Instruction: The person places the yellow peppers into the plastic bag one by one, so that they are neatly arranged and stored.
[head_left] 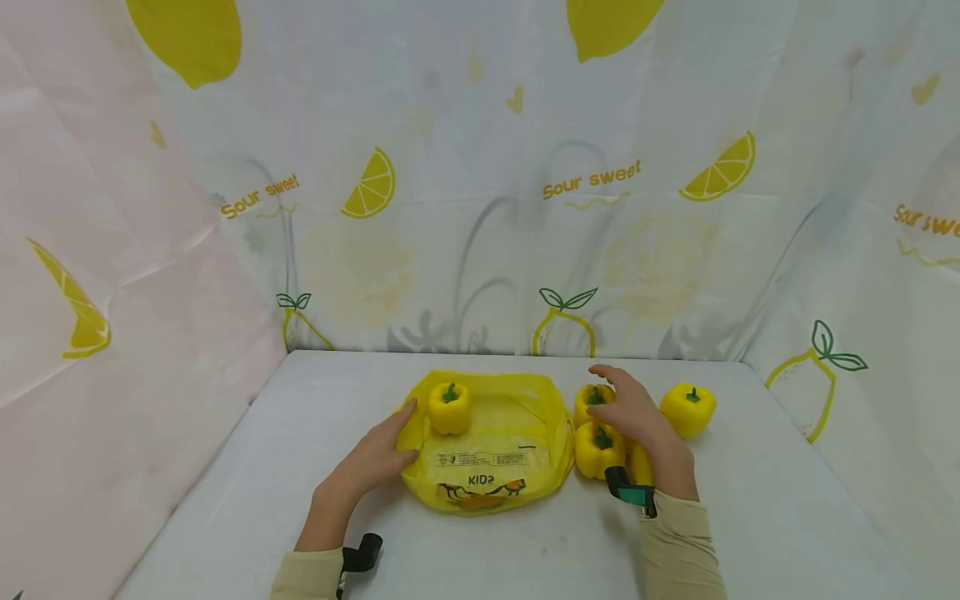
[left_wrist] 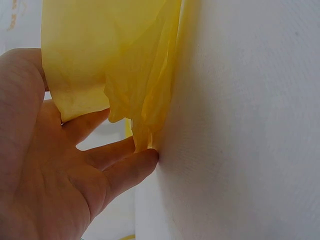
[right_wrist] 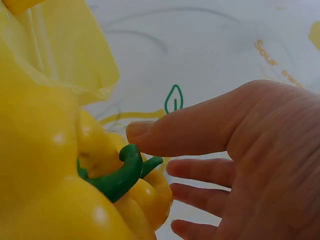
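A yellow plastic bag (head_left: 480,492), printed with lettering, lies spread with its mouth open on the white table. One yellow bell pepper (head_left: 449,414) with a green stem is inside its left part. My left hand (head_left: 375,454) touches the bag's left rim, fingers spread; in the left wrist view some fingertips are hidden by the yellow film (left_wrist: 110,55). Just right of the bag, my right hand (head_left: 633,408) reaches over a far bell pepper (head_left: 587,408) and a nearer one (head_left: 596,458). In the right wrist view its thumb and fingers (right_wrist: 200,197) are apart, near the green stems.
Another yellow bell pepper (head_left: 687,412) stands to the right of the right hand. A further yellow thing (head_left: 639,465) is partly hidden under the right wrist. Lemon-printed cloth (head_left: 465,250) hangs behind the table and along both sides.
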